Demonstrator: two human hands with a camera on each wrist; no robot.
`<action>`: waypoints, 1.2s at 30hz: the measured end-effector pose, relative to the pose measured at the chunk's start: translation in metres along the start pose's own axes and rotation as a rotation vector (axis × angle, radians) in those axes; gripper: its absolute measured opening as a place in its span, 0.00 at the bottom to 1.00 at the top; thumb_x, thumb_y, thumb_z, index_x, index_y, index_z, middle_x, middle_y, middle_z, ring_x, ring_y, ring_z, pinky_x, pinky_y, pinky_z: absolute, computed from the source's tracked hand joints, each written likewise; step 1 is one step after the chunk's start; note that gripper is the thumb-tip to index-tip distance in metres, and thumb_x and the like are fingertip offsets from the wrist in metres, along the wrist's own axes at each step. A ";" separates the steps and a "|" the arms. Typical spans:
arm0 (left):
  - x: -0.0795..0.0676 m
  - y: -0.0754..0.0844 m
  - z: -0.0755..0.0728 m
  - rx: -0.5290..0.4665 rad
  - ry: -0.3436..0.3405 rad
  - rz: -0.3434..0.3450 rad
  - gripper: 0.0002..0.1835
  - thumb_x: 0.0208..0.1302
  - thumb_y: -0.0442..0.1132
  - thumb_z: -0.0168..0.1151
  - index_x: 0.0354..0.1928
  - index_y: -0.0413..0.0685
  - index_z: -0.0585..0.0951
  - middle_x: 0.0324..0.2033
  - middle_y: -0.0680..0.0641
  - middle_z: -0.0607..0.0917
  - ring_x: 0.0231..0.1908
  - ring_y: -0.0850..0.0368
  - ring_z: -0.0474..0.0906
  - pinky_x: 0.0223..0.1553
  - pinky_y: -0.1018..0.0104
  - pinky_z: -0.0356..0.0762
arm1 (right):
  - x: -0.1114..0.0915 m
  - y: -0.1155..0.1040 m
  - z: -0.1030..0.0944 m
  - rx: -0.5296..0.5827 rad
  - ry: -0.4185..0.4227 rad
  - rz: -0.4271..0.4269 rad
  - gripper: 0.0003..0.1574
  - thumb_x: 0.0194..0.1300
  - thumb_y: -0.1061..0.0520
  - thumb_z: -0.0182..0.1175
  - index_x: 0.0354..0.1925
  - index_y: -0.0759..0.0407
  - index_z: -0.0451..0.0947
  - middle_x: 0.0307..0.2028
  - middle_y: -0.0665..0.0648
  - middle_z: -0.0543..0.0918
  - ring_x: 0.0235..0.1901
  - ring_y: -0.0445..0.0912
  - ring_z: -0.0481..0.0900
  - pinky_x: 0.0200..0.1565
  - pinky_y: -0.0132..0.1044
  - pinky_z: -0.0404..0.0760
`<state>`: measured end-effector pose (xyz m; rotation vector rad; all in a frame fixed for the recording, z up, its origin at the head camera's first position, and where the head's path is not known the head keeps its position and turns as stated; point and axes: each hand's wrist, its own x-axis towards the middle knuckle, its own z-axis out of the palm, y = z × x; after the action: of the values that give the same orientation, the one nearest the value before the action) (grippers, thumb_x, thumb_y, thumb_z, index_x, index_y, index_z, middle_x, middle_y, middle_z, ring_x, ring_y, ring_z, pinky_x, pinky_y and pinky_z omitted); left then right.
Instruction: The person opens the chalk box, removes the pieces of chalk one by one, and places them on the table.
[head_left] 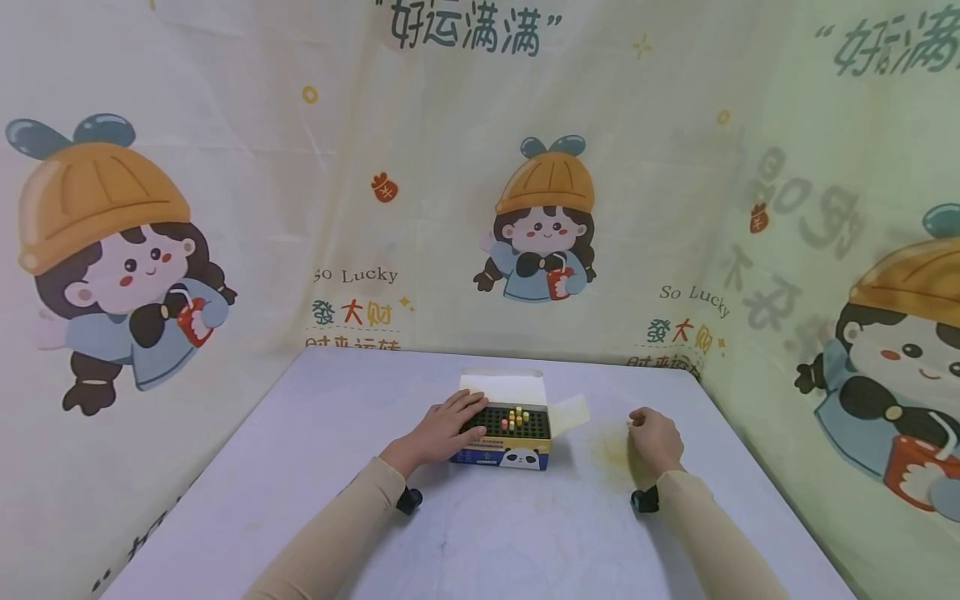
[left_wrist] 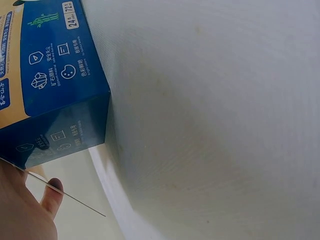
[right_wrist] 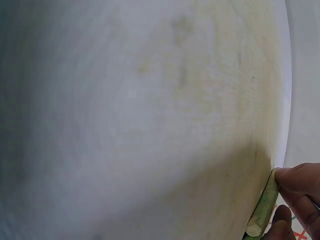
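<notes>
White flap (head_left: pixel 570 416) juts toward right hand (head_left: pixel 657 440) pinching green stick (right_wrist: pixel 265 206) — straight-fingered left hand (head_left: pixel 442 429) overlaps box (head_left: pixel 491 455).

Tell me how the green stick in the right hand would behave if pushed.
The green stick would probably roll, given its round end. It looks stiff, lying straight in the right hand. Being slender, it might snap under pressure.

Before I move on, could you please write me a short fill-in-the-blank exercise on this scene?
1. The left hand rests on the box, whose front shows an animal, a ____.
2. The stick that the right hand pinches is coloured ____.
3. The lid of the box is ____.
4. Of the two wrist views, only the ____ one shows the box.

Missing words: panda; green; open; left.
</notes>
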<state>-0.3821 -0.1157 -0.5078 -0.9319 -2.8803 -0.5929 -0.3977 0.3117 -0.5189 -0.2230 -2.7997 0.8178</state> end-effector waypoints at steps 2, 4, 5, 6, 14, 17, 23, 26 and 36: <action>0.000 0.000 0.000 0.000 -0.001 0.002 0.37 0.80 0.65 0.42 0.83 0.58 0.56 0.82 0.52 0.55 0.82 0.46 0.44 0.73 0.35 0.55 | -0.001 -0.001 -0.001 0.003 -0.004 0.003 0.19 0.72 0.60 0.54 0.56 0.66 0.81 0.52 0.68 0.85 0.48 0.63 0.84 0.44 0.58 0.81; 0.000 0.001 0.000 -0.002 -0.001 0.002 0.37 0.80 0.65 0.42 0.83 0.58 0.56 0.82 0.52 0.55 0.82 0.46 0.44 0.73 0.34 0.55 | -0.002 -0.002 -0.002 0.007 -0.010 0.004 0.19 0.72 0.60 0.53 0.56 0.66 0.81 0.52 0.68 0.85 0.48 0.63 0.84 0.45 0.58 0.80; -0.001 0.001 0.001 -0.002 -0.001 0.001 0.37 0.80 0.65 0.42 0.83 0.58 0.56 0.82 0.52 0.56 0.82 0.46 0.44 0.73 0.34 0.55 | -0.002 -0.002 -0.002 0.008 -0.012 0.005 0.19 0.73 0.60 0.53 0.56 0.66 0.81 0.52 0.68 0.85 0.48 0.63 0.83 0.45 0.58 0.80; 0.000 0.001 0.001 -0.002 0.000 0.001 0.37 0.80 0.65 0.42 0.83 0.58 0.56 0.82 0.52 0.56 0.82 0.46 0.44 0.73 0.34 0.55 | -0.003 -0.002 -0.002 0.011 -0.016 0.005 0.19 0.73 0.60 0.53 0.56 0.66 0.81 0.52 0.68 0.85 0.49 0.63 0.83 0.45 0.58 0.80; -0.002 0.002 0.001 -0.006 -0.004 -0.002 0.37 0.80 0.65 0.42 0.83 0.59 0.56 0.82 0.52 0.56 0.82 0.46 0.44 0.73 0.34 0.55 | -0.002 -0.001 -0.001 0.023 -0.024 0.013 0.21 0.72 0.60 0.51 0.57 0.66 0.80 0.54 0.69 0.84 0.51 0.64 0.82 0.46 0.58 0.79; -0.002 0.003 0.000 -0.011 -0.007 0.001 0.37 0.80 0.65 0.42 0.83 0.58 0.56 0.82 0.51 0.55 0.82 0.46 0.44 0.73 0.34 0.54 | 0.000 -0.001 0.000 0.025 -0.017 0.018 0.21 0.71 0.60 0.52 0.57 0.65 0.81 0.55 0.68 0.84 0.51 0.63 0.82 0.46 0.57 0.79; -0.002 0.004 -0.003 -0.012 -0.007 0.003 0.37 0.81 0.64 0.42 0.83 0.58 0.55 0.82 0.51 0.55 0.82 0.46 0.43 0.73 0.33 0.54 | 0.006 -0.005 -0.004 0.037 -0.012 0.022 0.22 0.71 0.59 0.54 0.59 0.64 0.80 0.56 0.67 0.84 0.53 0.64 0.82 0.47 0.57 0.79; -0.002 0.004 -0.004 -0.004 -0.008 -0.001 0.37 0.81 0.65 0.41 0.83 0.59 0.55 0.82 0.52 0.55 0.83 0.46 0.43 0.74 0.34 0.53 | 0.009 -0.008 -0.008 0.049 -0.009 0.022 0.23 0.71 0.59 0.52 0.59 0.64 0.80 0.57 0.67 0.84 0.55 0.64 0.81 0.48 0.58 0.78; 0.000 0.003 -0.004 0.003 -0.017 0.001 0.38 0.80 0.66 0.39 0.83 0.60 0.54 0.82 0.52 0.54 0.83 0.47 0.42 0.74 0.35 0.53 | 0.014 -0.036 -0.018 0.156 0.096 -0.043 0.20 0.75 0.54 0.55 0.58 0.59 0.83 0.55 0.63 0.86 0.42 0.56 0.84 0.36 0.43 0.78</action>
<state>-0.3803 -0.1152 -0.5028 -0.9427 -2.8948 -0.5826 -0.4102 0.2937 -0.4816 -0.1711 -2.6274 0.9826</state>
